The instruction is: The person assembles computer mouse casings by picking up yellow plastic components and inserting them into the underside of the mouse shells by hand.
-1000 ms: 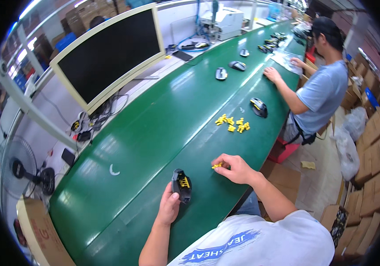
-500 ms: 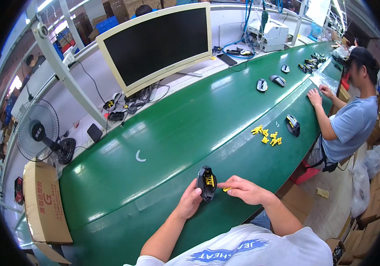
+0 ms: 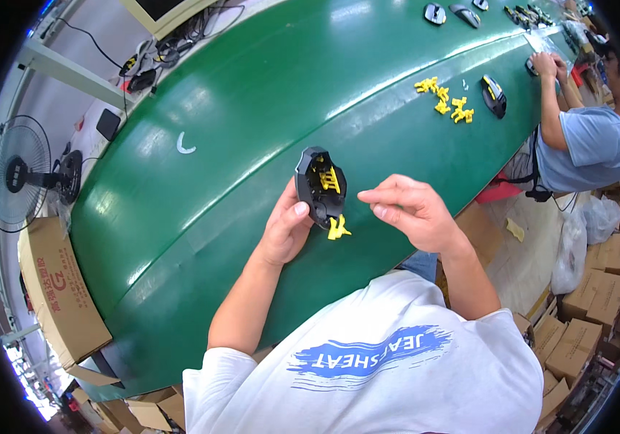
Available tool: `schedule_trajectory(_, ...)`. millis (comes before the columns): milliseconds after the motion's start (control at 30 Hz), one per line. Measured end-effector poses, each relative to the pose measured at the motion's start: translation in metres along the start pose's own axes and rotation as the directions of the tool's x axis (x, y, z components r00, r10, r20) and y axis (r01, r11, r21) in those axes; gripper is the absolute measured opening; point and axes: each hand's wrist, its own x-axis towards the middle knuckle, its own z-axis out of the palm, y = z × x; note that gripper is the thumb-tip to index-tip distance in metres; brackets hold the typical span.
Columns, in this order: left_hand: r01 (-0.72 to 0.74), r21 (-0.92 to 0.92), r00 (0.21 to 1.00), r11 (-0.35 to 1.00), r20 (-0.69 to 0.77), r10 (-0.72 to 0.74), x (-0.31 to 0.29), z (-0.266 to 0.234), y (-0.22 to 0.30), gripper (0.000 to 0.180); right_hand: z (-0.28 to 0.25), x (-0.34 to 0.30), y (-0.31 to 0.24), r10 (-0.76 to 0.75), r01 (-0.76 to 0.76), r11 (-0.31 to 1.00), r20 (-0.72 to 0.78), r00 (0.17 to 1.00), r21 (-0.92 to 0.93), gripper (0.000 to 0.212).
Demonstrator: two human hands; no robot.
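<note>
At mid-frame, the left hand point(image 3: 286, 230) grips a shell point(image 3: 304, 186); the right hand point(image 3: 417, 213) has fingers parted; tilting could drop the lower clip point(image 3: 337, 230).

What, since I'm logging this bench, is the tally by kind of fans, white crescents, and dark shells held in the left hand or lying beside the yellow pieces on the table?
Fan: 1
White crescent: 1
Dark shells: 2, one in the left hand, the loose shell beside the yellow pieces
Total: 4
</note>
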Motion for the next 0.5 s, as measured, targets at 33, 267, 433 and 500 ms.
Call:
schedule_trajectory(33, 0.000, 0.017, 1.000, 1.000, 0.013, 0.000, -0.001, 0.001, 0.000, 0.090, 0.001, -0.001, 0.001, -0.030, 0.030, 0.999, -0.004, 1.000, -0.015, 0.022)
schedule_trajectory(267, -0.134, -0.125, 0.980, 0.983, -0.167, 0.112, 0.004, -0.004, -0.010, 0.068, 0.030, -0.020, 0.032, -0.128, 0.144, 0.915, 0.068, 0.989, -0.377, 0.023)
schedule_trajectory(433, -0.124, -0.117, 0.979, 0.985, -0.176, 0.102, 0.006, -0.004, -0.003, 0.068, 0.042, -0.049, 0.028, -0.118, 0.228, 0.885, 0.278, 0.953, -0.407, 0.030)
schedule_trajectory(500, -0.105, -0.108, 0.979, 0.989, -0.183, 0.084, 0.007, -0.003, -0.002, 0.068, 0.042, -0.050, 0.027, -0.072, 0.202, 0.888, 0.309, 0.948, -0.413, 0.033)
